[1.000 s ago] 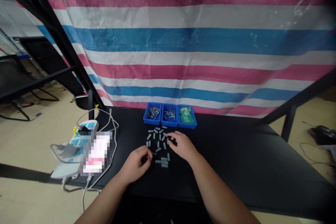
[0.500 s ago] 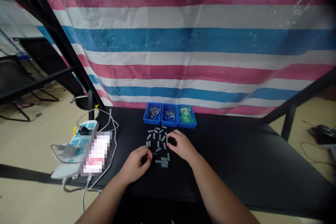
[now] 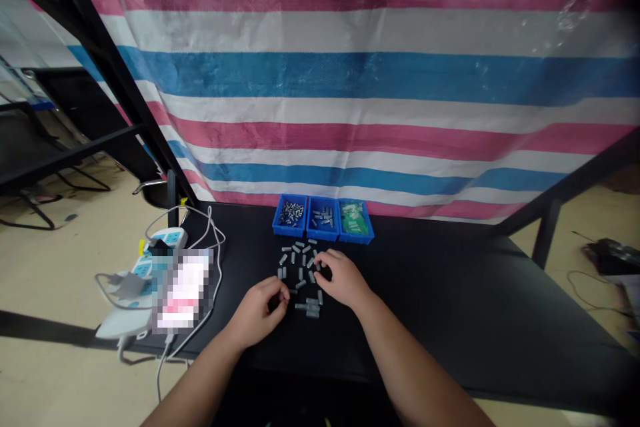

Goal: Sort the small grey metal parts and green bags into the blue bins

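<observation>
Several small grey cylindrical parts (image 3: 299, 261) lie scattered on the black table (image 3: 450, 307) in front of three blue bins. My left hand (image 3: 260, 313) rests on the table with thumb and fingers pinched together; what they hold is too small to make out. My right hand (image 3: 340, 277) lies over the right side of the scattered parts, fingers curled down onto them. A short row of grey parts (image 3: 310, 307) sits between the two hands.
Three blue bins stand at the back: the left bin (image 3: 291, 213) and middle bin (image 3: 323, 217) hold small metal parts, the right bin (image 3: 355, 220) green pieces. A power strip (image 3: 160, 247) with white cables lies at the table's left edge. A striped tarp hangs behind.
My right hand has shifted slightly left and nearer among the scattered parts. My left hand has stayed in its pinch.
</observation>
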A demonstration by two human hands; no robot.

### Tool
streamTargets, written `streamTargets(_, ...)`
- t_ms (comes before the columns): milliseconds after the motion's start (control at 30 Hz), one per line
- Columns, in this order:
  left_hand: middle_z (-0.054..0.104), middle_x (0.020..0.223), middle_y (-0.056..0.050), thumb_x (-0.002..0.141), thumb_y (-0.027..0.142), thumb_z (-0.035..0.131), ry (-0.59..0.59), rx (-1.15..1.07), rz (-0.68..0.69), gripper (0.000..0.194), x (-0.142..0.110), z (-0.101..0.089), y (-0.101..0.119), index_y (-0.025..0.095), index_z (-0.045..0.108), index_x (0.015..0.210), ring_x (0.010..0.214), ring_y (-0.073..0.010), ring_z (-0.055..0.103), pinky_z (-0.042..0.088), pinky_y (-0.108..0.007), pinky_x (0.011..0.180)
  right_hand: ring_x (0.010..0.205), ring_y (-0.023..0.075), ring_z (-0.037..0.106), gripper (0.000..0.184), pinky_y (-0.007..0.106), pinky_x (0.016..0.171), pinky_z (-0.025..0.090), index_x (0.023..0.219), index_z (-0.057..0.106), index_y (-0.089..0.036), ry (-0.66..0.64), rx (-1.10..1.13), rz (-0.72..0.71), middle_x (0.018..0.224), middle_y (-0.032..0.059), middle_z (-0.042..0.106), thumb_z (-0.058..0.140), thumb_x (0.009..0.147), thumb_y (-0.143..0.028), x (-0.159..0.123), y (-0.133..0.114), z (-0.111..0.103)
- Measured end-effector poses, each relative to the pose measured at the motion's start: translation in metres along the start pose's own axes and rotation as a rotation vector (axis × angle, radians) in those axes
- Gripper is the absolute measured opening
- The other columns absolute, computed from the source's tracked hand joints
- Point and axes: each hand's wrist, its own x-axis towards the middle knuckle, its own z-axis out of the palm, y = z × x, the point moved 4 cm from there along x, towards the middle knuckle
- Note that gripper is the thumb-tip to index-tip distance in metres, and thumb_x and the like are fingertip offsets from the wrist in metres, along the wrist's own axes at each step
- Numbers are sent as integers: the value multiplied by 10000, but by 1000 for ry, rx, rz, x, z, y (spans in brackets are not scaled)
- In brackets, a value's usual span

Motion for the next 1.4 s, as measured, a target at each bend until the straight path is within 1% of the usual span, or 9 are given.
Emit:
streamTargets(267,622,861,-32,890,142,529,-8,9,-2,105,-1,0,1,202,615,889,799,-162,603,451,-266,736,723,157,573,199,277,695,466,909,657,-215,101,117,112,824,9,633,623,745,-106,0,19,-1)
streamTargets(433,627,854,-37,883,142,534,2,10,5,107,-1,0,-2,202,624,891,796,-169,605,456,-270,736,786,173,639,172,300,713,527,982,678,-198,207,427,217,930,57,691,593,872,-299,3,43,0)
streamTargets(600,627,845,-39,892,166,532,0,2,7,102,-1,0,-1,204,626,884,799,-172,605,460,-276,745,725,153,620,222,257,598,496,1034,602,-207,26,668,218,895,35,671,586,894,-378,4,39,3)
streamTargets(833,632,841,-40,898,178,529,-4,0,9,102,0,0,1,206,625,881,798,-171,609,471,-272,748,596,118,539,167,247,568,452,833,662,-185,-84,615,184,668,-24,585,684,831,-350,4,29,-1)
streamTargets(933,632,840,-41,891,171,531,-2,-5,10,104,0,-1,1,205,629,879,795,-172,610,472,-273,746,791,181,658,351,294,630,544,1104,656,-219,114,847,224,959,54,696,703,825,-426,10,34,-3)
streamTargets(1033,631,842,-39,876,156,536,-8,-6,6,111,0,-1,1,206,634,881,794,-171,610,467,-272,740,1092,226,645,561,378,840,590,1341,533,-282,276,971,196,1345,101,591,714,828,-420,14,36,-4)
streamTargets(1100,633,841,-38,869,153,537,-10,-7,9,112,0,-1,1,208,635,878,794,-172,610,465,-274,740,1041,205,648,543,376,845,592,1353,526,-284,286,894,191,1336,96,575,690,848,-397,14,37,-1)
streamTargets(1233,638,833,-44,870,161,530,-9,-5,12,111,1,-1,1,206,631,873,794,-178,606,463,-280,738,783,156,602,355,327,754,569,1221,647,-227,247,453,155,1050,64,615,627,871,-283,11,34,3)
streamTargets(1400,632,837,-40,861,134,530,-9,-3,10,121,1,-1,2,206,626,870,797,-176,606,461,-277,739,1000,208,630,423,366,947,524,1337,617,-268,128,87,93,1146,74,605,537,927,-201,17,21,13)
